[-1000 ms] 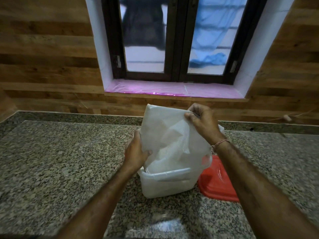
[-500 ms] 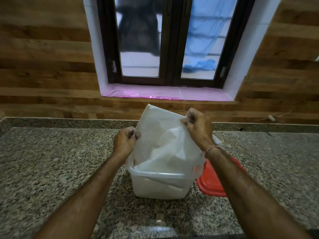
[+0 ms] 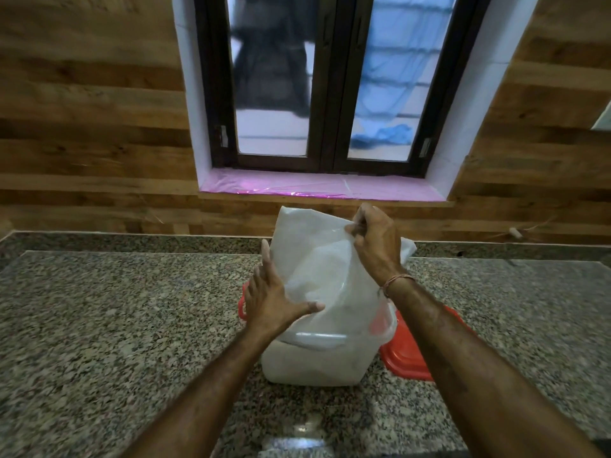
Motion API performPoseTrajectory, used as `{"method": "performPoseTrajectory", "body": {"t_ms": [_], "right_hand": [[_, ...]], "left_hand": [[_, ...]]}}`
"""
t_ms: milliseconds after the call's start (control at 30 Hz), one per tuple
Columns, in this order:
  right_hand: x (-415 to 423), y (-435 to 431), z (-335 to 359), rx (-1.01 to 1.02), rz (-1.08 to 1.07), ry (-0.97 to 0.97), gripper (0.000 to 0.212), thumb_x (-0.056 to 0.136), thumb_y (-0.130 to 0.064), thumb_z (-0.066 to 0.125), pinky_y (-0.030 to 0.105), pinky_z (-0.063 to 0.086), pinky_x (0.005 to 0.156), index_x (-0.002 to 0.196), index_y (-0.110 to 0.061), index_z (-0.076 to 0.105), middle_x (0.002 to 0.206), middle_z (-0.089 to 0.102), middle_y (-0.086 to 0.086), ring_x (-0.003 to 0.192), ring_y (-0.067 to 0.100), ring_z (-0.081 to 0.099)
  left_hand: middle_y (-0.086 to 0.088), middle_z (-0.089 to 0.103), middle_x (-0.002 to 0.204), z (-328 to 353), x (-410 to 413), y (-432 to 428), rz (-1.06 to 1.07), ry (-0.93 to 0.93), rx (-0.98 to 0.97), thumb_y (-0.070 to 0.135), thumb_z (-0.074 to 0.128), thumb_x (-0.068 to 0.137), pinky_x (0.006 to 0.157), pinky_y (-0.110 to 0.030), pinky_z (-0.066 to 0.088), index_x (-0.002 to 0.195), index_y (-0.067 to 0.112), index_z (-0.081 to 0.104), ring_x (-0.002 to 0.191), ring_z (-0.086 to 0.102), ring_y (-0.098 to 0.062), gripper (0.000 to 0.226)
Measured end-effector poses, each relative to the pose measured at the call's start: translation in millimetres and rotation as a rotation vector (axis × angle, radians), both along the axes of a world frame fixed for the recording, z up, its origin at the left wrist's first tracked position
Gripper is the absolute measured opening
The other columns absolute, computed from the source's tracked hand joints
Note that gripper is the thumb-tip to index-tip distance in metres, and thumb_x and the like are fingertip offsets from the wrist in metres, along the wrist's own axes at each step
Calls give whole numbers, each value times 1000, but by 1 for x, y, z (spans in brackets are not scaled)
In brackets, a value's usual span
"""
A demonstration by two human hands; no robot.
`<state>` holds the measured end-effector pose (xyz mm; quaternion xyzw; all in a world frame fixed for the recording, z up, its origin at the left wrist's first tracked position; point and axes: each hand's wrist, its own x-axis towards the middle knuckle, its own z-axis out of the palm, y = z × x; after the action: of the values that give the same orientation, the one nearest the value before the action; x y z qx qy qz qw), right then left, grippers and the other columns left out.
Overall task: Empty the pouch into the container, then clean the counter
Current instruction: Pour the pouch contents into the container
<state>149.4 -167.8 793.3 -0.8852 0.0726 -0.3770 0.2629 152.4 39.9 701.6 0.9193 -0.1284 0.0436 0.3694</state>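
A translucent white plastic pouch (image 3: 317, 259) stands upside down in the mouth of a clear plastic container (image 3: 314, 361) on the granite counter (image 3: 115, 325). My right hand (image 3: 373, 242) pinches the pouch's upper corner. My left hand (image 3: 274, 299) lies flat against the pouch's left side, fingers spread, thumb across its front. White contents show through the container's wall. The pouch's lower end is hidden inside the container.
A red lid (image 3: 410, 355) lies on the counter behind and to the right of the container, partly under my right forearm. A wood-panelled wall and a window with a pink sill (image 3: 317, 188) stand behind the counter.
My left hand let go of its pinch on the pouch's left edge, dropped lower and opened flat against the pouch's side. The right hand keeps its hold on the top corner.
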Motion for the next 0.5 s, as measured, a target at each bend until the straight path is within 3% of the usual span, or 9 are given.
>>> {"method": "performPoseTrajectory", "body": {"t_ms": [100,167,267,333,400,500], "right_hand": [[-7,2,3,-10,22,-6,41,74,13,64,45,51,56,70,-22,44,69,51,-7,62,-3,47],[-13,1,1,-29,18,-9,41,75,12,65,43,49,54,70,-23,43,69,51,-7,63,-5,49],[-25,0,-3,-79,-22,11,34,78,6,67,38,43,53,72,-20,47,72,55,-2,69,14,58],[-31,-1,-5,-109,-49,-3,29,80,2,69,37,42,52,74,-18,49,73,56,-2,69,17,56],[-33,2,-7,-123,-77,-23,26,82,-2,70,35,39,50,75,-17,51,74,55,-3,67,16,52],[-37,16,-9,-206,-88,-59,23,86,-9,71,29,32,50,78,-17,52,75,54,-4,63,17,49]], "left_hand": [[-13,44,150,-12,1,-1,84,-123,129,67,86,54,111,-48,27,159,19,-12,132,44,-36,152],[-7,61,128,-16,7,-1,107,-186,177,53,85,62,101,-45,30,150,18,10,117,54,-32,121],[-5,64,121,-10,12,1,68,-144,201,37,78,72,100,-43,30,142,17,27,115,54,-29,88],[-5,56,131,-3,13,5,-55,-2,30,33,82,73,106,-43,32,145,20,27,124,49,-29,92],[3,53,133,5,9,6,-163,99,-204,47,90,65,101,-40,45,142,28,24,119,53,-25,103],[4,58,127,11,3,-5,-18,46,-301,65,89,52,87,-40,56,137,34,21,104,62,-23,114]]}}
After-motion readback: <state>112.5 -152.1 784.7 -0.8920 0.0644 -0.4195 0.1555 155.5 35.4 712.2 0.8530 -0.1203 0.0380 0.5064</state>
